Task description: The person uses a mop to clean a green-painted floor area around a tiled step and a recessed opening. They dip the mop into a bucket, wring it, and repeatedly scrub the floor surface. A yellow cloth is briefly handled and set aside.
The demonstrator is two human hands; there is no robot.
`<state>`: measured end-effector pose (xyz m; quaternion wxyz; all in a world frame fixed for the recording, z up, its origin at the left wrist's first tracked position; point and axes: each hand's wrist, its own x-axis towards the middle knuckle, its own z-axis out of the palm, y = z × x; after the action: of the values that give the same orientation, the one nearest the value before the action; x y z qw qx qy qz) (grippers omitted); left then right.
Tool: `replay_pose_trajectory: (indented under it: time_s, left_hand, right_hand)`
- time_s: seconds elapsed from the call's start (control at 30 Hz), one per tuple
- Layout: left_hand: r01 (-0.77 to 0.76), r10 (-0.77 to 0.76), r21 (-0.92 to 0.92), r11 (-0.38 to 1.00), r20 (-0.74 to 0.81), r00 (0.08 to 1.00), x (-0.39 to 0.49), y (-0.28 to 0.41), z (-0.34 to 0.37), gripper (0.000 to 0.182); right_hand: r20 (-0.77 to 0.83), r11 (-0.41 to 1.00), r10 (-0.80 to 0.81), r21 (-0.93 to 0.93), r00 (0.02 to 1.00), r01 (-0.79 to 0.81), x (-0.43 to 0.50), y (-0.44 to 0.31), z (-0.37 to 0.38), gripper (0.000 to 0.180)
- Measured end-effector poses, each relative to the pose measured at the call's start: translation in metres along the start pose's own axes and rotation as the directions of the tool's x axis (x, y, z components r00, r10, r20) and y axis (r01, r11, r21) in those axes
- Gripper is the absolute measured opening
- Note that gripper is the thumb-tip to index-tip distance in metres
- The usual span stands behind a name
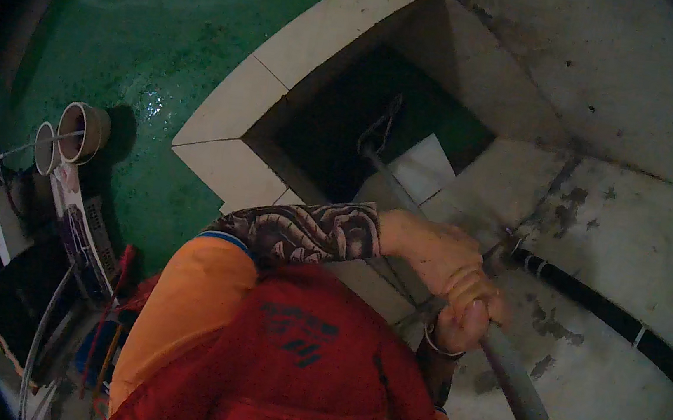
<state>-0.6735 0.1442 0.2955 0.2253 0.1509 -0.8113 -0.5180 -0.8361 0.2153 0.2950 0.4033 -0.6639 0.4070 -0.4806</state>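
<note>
Both my hands are closed, close together, around a long grey pole. My left hand, on an arm with a dark patterned sleeve, comes in from the left and grips the upper part. Just below it, touching it, is my right hand, with a bracelet at the wrist. The pole slants from the lower right up into a tiled recess, where its far end meets a looped, rope-like piece over a dark green floor. How the two are joined is too dim to tell. A white tile shows near that end.
A raised tiled rim borders the recess. On the green floor at left stand two round containers, a stick across them, near assorted gear and red cord. A black pipe runs along the stained pale wall at right.
</note>
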Motion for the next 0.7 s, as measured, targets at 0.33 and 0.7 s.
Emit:
replay_pose_trajectory:
  time_s: [0.33,0.7]
  left_hand:
    - [-0.205,0.148,-0.256,0.945,-0.228,0.962,0.023,-0.079,0.041,0.024]
    - [-0.029,0.013,-0.153,0.988,-0.103,0.995,0.016,-0.131,0.064,0.02]
  right_hand:
    - [-0.108,0.944,0.158,-0.276,0.982,-0.182,-0.01,0.052,-0.012,0.01]
    - [-0.077,0.969,0.035,-0.24,0.996,-0.053,-0.005,0.063,0.022,0.01]
